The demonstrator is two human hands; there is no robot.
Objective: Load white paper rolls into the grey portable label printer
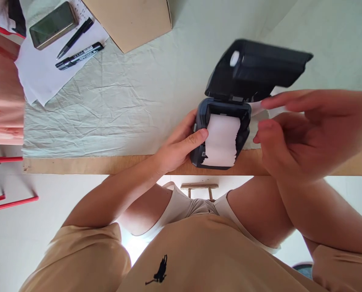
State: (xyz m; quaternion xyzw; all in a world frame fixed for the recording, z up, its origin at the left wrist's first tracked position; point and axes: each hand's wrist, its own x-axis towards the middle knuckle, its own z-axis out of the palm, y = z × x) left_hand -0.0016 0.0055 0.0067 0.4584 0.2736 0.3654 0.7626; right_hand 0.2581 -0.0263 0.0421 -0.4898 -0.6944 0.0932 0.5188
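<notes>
Tan cloth is being shown nearest, a shirt with a dark print being displayed on the chest. Beyond the lap, the table's wooden edge is being partly covered by a black device, and here it is being gripped by the left hand, fingers clamped on its side, thumb being laid over the rim at the edge of a white paper roll. A tiny mark is being shown below that thumb, too small to be read. Across from it, the right hand is being held out, blurred, index finger and thumb apart; whether the pale strip is being touched cannot be told. The lid is being shown swung open over pale green cloth. Farther left, a marker is being displayed, its white lettering too fine to be made out; a black pen and a phone are being borne beside it on white paper. A cardboard box is being cut off by the frame.
</notes>
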